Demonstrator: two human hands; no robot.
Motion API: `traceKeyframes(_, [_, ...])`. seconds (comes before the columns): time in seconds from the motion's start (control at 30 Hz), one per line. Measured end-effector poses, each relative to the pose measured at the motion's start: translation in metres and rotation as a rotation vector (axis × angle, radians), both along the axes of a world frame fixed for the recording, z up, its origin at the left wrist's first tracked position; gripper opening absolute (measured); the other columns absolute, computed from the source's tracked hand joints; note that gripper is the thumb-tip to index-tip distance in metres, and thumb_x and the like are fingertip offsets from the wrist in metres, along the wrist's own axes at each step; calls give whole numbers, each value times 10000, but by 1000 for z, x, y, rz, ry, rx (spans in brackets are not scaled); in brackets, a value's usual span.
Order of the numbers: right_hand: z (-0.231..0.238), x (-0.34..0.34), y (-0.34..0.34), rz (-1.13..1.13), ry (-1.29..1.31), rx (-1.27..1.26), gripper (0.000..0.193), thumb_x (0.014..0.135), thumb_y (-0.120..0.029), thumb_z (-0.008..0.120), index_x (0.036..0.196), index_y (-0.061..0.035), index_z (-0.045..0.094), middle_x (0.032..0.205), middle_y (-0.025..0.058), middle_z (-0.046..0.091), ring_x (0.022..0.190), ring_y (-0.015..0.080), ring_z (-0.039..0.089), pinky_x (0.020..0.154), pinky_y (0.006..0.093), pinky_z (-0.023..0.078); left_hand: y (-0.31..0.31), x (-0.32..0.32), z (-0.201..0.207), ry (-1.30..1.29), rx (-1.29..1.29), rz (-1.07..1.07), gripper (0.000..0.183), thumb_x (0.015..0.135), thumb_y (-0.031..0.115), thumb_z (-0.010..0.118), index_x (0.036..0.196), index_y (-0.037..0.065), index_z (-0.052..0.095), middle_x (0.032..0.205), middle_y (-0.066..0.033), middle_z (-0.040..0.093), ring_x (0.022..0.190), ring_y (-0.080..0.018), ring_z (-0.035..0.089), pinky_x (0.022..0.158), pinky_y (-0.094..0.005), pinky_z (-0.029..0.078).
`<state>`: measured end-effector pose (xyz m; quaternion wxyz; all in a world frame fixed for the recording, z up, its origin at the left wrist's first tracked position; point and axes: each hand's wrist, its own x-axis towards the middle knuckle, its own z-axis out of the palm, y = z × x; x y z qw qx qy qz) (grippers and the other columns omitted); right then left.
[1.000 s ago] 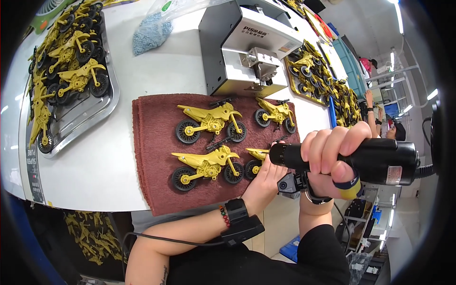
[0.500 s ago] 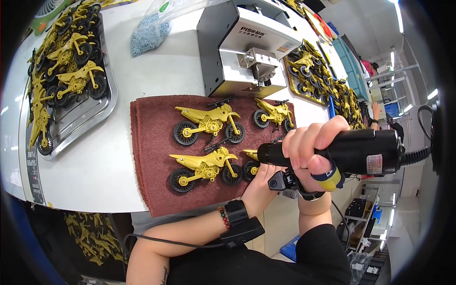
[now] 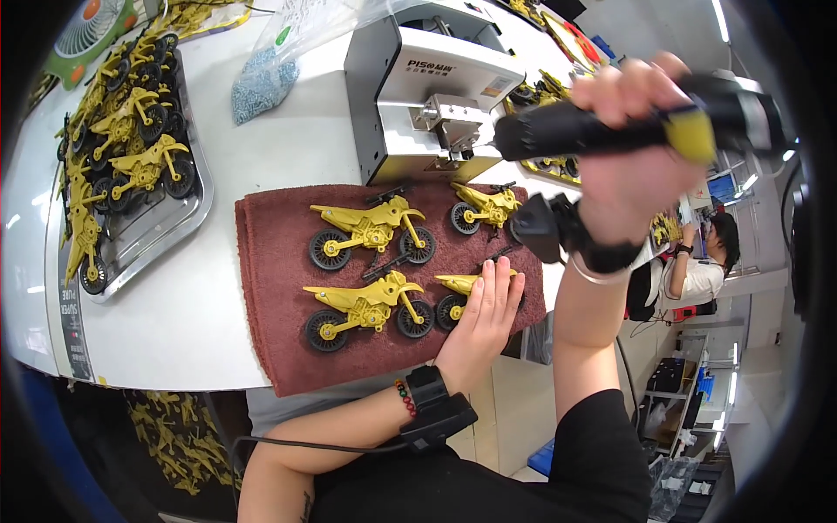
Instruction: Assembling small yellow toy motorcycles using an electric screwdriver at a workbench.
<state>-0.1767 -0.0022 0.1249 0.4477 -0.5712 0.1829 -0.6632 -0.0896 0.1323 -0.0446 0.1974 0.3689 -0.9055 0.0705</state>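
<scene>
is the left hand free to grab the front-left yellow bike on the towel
Probably yes: the left hand rests on the neighbouring toy motorbike, and the front-left one lies uncovered beside it on the brown towel.

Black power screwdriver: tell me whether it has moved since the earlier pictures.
Yes. The black power screwdriver in the right hand rose from the brown towel toward the grey machine.

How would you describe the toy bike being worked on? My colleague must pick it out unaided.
Find the maroon towel before the grey machine. Four yellow toy motorcycles lie on it; take the near-right motorcycle. Only this one lies under the left hand.
</scene>
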Motion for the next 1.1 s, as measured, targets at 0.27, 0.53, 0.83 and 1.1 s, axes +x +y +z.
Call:
traceKeyframes(0.27, [-12,12,-8,-122,135,57,131,786,-107,551,843,-67,440,623,27,435,515,158,449,570,316,390,4,41,40,165,219,-215,490,810,187,420,1270,19,415,1290,-199,422,1216,-308,404,1021,-406,296])
traceKeyframes(0.53, [-24,-32,46,-308,120,79,141,785,-51,555,869,-43,443,609,47,461,513,166,486,562,318,406,-67,103,83,436,242,-215,352,648,101,662,973,2,568,852,-128,585,825,-289,561,769,-398,442])
traceKeyframes(0.83, [-55,-44,44,-364,31,111,146,783,-8,557,867,-33,440,597,48,465,502,155,482,519,298,418,-122,44,65,251,328,-340,306,732,68,581,1016,-28,524,932,-135,588,883,-275,563,787,-357,434])
traceKeyframes(1.1, [-65,-42,39,-370,28,129,201,742,50,591,866,-19,448,613,66,495,487,148,502,484,268,421,-133,9,34,223,237,-317,174,739,74,559,896,0,562,830,-102,582,813,-258,555,730,-347,470])
